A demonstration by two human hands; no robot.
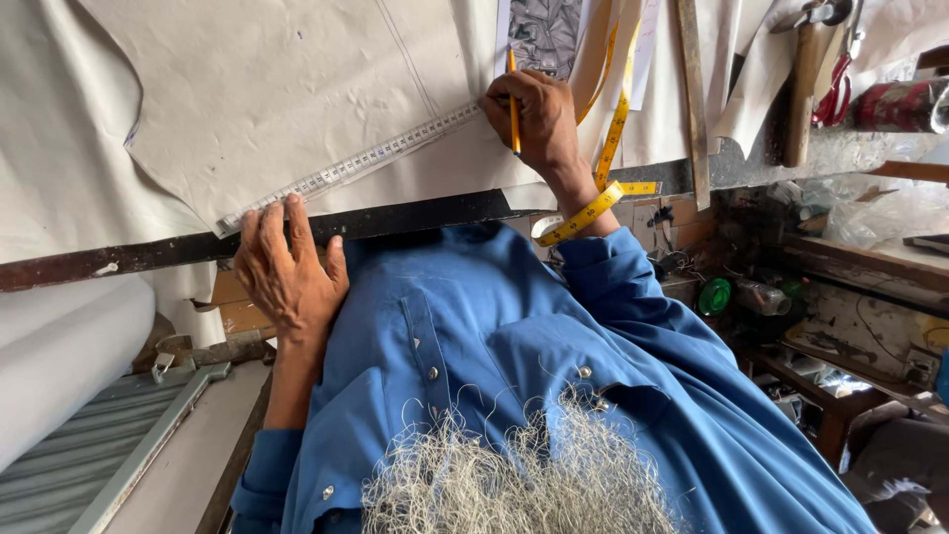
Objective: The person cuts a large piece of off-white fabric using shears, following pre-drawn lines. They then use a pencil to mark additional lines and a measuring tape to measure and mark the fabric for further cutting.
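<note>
My right hand [539, 119] grips a yellow pencil [513, 104], its tip against the far end of a long white ruler [356, 163]. The ruler lies slantwise across a large cream paper sheet [277, 89] on the table. My left hand [287, 267] lies flat over the dark table edge [415, 213], fingers spread, with its fingertips on the ruler's near end. A yellow measuring tape [598, 203] drapes across my right wrist and runs up over the paper. My blue shirt fills the lower part of the view.
A thick white roll [69, 356] lies at the lower left beside a grey metal frame [148, 445]. A wooden strip [692, 89] and red-handled scissors [835, 84] lie at the top right. Cluttered shelves [850, 297] with a green round item [714, 295] stand at the right.
</note>
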